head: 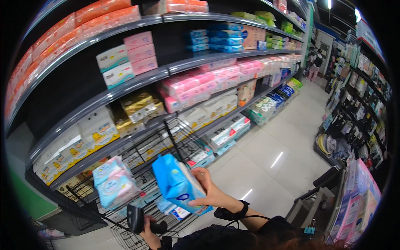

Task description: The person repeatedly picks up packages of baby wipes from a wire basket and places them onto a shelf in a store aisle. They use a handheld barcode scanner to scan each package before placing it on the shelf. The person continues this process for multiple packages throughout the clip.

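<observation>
My right hand (210, 190) grips a blue plastic-wrapped pack (175, 184), apparently tissues or wipes, by its side. Lower down, my left hand (150, 234) is closed around the handle of a black handheld barcode scanner (137, 220). Both hands are over a black wire shopping cart (115, 218). A pink and light-blue pair of wrapped packs (115, 184) rests at the cart's left side. Below the blue pack, smaller blue and white packs (173, 210) lie on the wires.
Shelves (165, 70) of tissue packs run along the left. Wrapped packs (225, 132) stand low by the tiled floor (265, 153). Across the aisle is a rack of hanging goods (353, 109), with pink and purple packages (356, 200) at lower right. A person (315, 65) stands far down the aisle.
</observation>
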Demonstrator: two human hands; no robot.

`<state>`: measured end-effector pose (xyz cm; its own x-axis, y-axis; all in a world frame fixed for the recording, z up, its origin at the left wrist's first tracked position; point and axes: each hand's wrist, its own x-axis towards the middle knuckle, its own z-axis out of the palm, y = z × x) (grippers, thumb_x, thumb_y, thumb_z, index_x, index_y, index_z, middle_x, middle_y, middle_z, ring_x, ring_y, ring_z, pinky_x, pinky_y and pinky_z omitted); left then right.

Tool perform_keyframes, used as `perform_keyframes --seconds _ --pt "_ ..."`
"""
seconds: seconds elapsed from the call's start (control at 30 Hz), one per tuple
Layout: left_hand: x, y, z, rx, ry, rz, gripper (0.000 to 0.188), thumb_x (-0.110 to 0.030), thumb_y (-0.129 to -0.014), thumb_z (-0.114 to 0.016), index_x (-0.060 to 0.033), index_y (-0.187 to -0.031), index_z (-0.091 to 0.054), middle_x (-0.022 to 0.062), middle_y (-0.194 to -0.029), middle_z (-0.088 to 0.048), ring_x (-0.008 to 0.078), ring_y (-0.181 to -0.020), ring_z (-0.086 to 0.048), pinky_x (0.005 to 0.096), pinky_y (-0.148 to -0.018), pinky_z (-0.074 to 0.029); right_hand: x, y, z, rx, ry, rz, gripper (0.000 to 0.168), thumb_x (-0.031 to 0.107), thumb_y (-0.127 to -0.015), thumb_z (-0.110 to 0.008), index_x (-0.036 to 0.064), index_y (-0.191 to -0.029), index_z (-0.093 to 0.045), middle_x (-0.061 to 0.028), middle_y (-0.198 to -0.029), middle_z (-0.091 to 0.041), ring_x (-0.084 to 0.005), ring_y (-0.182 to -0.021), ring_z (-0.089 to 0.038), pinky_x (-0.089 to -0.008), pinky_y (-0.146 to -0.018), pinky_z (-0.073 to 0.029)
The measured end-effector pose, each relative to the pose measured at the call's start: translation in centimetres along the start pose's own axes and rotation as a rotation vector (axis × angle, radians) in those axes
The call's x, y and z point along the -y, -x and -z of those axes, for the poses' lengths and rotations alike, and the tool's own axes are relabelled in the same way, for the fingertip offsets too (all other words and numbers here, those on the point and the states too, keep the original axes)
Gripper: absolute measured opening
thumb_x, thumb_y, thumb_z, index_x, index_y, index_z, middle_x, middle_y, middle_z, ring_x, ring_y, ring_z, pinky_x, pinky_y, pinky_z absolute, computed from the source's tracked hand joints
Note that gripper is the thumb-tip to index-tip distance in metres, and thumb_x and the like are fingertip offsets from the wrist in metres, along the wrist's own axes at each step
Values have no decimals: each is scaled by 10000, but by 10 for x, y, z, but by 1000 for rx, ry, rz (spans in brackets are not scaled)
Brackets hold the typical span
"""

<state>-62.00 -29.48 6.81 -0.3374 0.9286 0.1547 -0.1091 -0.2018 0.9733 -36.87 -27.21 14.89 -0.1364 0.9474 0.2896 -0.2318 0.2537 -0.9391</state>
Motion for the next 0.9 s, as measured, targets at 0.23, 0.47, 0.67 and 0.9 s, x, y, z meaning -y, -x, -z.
perform_keyframes --seconds 0.23,0.47,0.67,0.9 --pt "31 12 -117 476 -22 115 413 -41 -754 -704 -2 -1140 -561 84 -1045 -635 173 -972 -599 321 -855 -467 55 106 103 -390 -1 76 1015 136 -592 -843 156 -1336 -152 -161 -1288 -378 -258 -1221 -393 -397 -1000 -351" --pt "48 -10 -224 858 -197 -205 862 -236 -652 -794 -70 -1384 -369 194 -1427 -339 336 -1368 -221 452 -1099 -195 62 158 155 -706 -27 138 1028 89 -559 -818 163 -1327 -138 -169 -1283 -392 -275 -1157 -472 -405 -934 -456" --pt "57 -21 -294 820 -694 -463 1045 -328 -617 -812 -125 -1458 -225 265 -1477 -155 418 -1367 -163 504 -1107 -133 63 150 203 -780 -26 67 1016 69 -561 -809 144 -1322 -139 -166 -1280 -385 -271 -1169 -453 -408 -947 -444" --pt "81 -60 -354 738 -773 -482 1017 -367 -631 -784 -79 -1442 -242 270 -1433 -256 391 -1378 -151 522 -1118 -62 65 92 282 -672 208 60 1106 123 -529 -865 144 -1323 -96 -199 -1273 -366 -289 -1212 -389 -420 -1007 -351"
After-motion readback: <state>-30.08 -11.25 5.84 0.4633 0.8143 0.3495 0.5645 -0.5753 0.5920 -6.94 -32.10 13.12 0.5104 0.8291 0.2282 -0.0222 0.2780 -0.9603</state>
